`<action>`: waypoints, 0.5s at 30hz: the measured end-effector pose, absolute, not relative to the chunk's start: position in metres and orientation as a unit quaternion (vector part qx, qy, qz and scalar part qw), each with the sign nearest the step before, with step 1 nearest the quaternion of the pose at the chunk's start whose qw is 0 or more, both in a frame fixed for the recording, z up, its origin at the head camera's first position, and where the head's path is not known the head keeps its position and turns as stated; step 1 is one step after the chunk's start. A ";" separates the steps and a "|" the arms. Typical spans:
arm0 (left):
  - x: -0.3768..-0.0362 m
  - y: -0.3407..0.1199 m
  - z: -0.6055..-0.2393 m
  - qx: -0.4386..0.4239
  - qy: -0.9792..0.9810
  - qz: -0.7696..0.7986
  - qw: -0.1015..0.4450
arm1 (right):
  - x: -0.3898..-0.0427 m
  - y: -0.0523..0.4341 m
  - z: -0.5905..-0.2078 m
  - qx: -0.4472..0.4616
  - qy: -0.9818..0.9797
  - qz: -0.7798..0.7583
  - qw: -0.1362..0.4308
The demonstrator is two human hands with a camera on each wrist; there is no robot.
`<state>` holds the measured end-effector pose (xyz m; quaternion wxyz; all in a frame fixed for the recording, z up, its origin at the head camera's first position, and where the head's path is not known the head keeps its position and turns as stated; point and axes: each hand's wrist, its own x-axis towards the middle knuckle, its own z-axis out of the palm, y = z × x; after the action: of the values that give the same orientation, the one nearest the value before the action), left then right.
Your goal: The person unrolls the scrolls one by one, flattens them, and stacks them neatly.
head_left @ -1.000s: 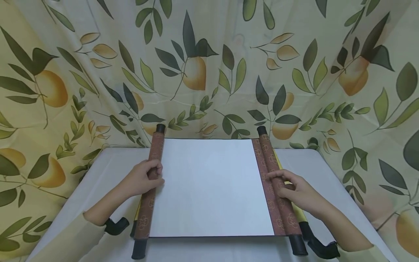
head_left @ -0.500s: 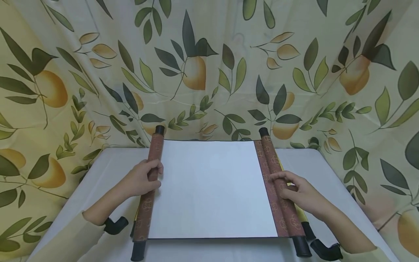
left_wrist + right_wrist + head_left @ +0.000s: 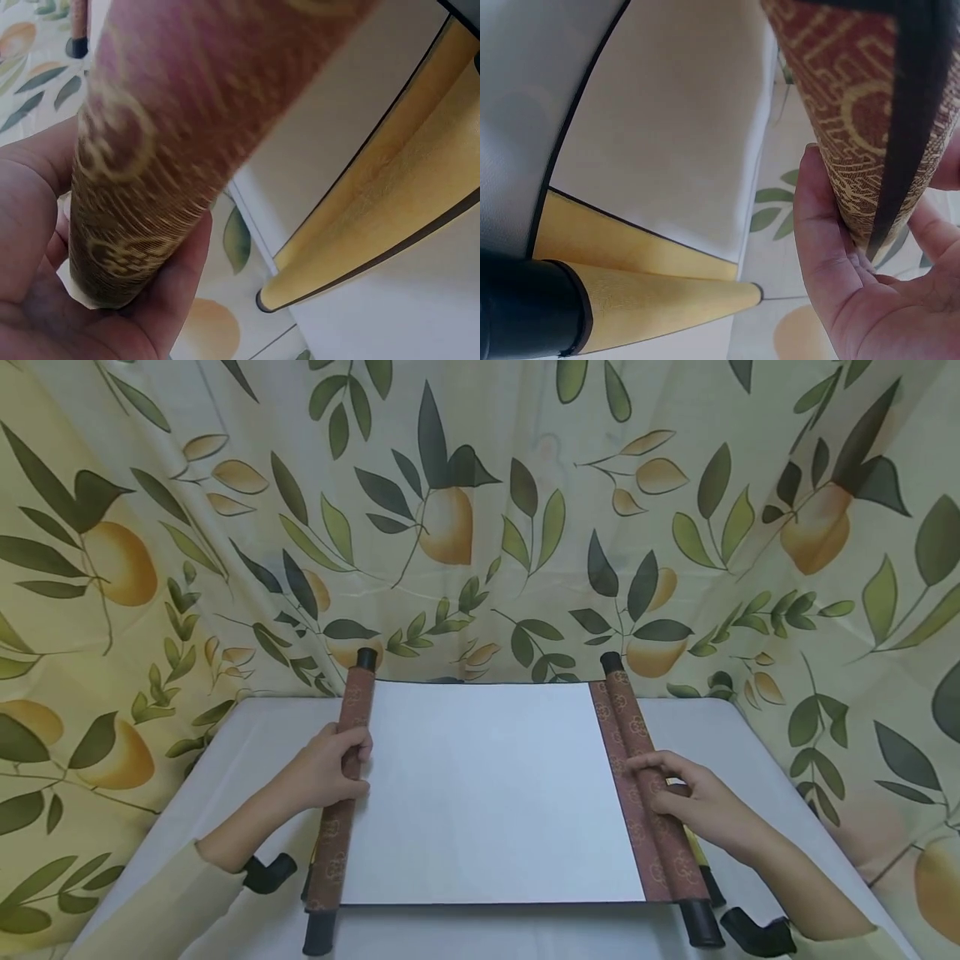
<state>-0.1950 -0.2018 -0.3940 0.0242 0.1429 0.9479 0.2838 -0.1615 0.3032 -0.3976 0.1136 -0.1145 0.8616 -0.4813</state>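
Note:
A brown patterned hanging scroll is spread open between my hands, its blank white sheet (image 3: 495, 793) facing up. My left hand (image 3: 326, 768) grips the left roller (image 3: 333, 860), thumb and fingers curled round its middle. On the other side my right hand (image 3: 708, 806) holds the right roller (image 3: 678, 860), beside a brown border strip (image 3: 622, 793). Both rollers have black end knobs. In the wrist views the fingers wrap round the rollers from below. Beneath lies a second scroll with yellow rollers (image 3: 667, 304), mostly hidden by the brown one in the head view.
A white table (image 3: 262, 735) carries the scrolls. Behind it hangs a curtain (image 3: 480, 527) printed with oranges and leaves. Dark bands (image 3: 270, 872) sit at both wrists, by the light sleeves.
My right hand and the right roller have moved slightly right, so more white sheet shows and less of the right yellow roller. The left hand has stayed almost in place.

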 end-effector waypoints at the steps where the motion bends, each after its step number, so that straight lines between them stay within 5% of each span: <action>1: -0.195 -0.202 -0.394 0.143 0.948 0.284 0.024 | -0.161 0.304 -0.398 -0.115 0.861 -0.482 0.113; 15: -0.195 -0.210 -0.394 0.151 0.953 0.264 0.006 | -0.159 0.307 -0.397 -0.116 0.862 -0.480 0.111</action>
<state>-0.1948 -0.2102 -0.3940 0.0060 0.1508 0.9527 0.2639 -0.1588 0.3071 -0.3966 0.1107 -0.1161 0.8623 -0.4803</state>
